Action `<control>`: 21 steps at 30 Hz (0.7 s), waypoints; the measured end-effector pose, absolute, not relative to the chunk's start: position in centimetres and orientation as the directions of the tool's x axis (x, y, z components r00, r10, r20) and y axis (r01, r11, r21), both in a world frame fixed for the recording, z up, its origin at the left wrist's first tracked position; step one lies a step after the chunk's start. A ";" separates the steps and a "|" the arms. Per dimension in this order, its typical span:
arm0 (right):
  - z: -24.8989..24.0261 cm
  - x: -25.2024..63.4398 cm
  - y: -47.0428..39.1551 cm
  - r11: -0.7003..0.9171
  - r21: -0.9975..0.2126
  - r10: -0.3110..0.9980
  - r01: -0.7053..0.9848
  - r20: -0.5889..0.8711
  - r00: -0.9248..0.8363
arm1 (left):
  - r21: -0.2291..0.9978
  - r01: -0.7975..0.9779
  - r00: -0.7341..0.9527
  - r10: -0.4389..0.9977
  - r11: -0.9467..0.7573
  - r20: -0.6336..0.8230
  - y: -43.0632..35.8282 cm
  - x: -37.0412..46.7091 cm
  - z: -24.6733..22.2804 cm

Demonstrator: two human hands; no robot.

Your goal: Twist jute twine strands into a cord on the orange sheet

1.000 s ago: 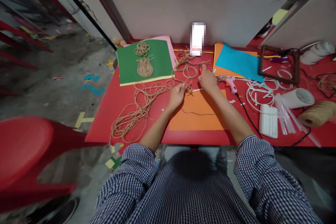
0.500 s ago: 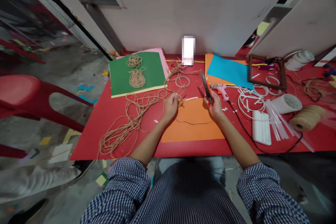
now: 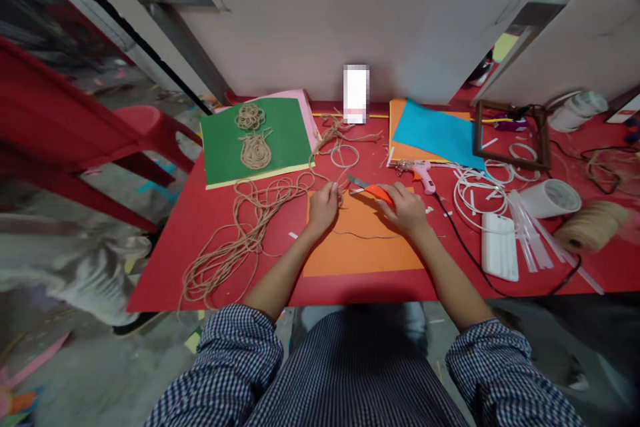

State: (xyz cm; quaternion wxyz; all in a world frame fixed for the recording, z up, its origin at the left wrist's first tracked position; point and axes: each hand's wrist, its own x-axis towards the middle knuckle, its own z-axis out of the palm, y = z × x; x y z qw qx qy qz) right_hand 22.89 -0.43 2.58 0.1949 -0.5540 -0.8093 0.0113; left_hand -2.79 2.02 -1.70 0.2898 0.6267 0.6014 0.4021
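Note:
My left hand is closed in a pinch on the jute twine, near the left edge of an orange sheet. Its loose loops trail away left across the table. In my right hand is a utility knife with an orange handle, its grey blade pointing left toward the pinched twine. Whether the blade touches the twine I cannot tell. A thin strand of twine lies across the orange sheet below both hands.
Two twine coils lie on a green sheet. A pink glue gun, white cord, a white power bank-like block, clear glue sticks, a twine spool and a wooden frame are at right. A red chair stands left.
My right hand has turned the knife from pointing away to pointing left and brought it closer to my left hand. The left hand still pinches the twine. A red chair at left has shifted.

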 end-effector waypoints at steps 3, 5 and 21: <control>2.3 22.3 -0.4 0.349 -0.140 0.910 0.927 0.287 -0.299 | 0.819 0.566 -0.020 0.991 -0.095 0.129 1.8 -2.6 -1.3; 2.1 22.1 -0.2 0.310 -0.127 0.921 0.942 0.288 -0.264 | 0.791 0.606 -0.003 0.994 -0.082 0.105 1.6 -2.4 -0.9; 0.5 19.9 0.3 0.265 -0.085 0.958 0.961 0.136 -0.252 | 0.547 0.704 0.445 0.881 -0.453 0.157 1.2 -2.2 -2.0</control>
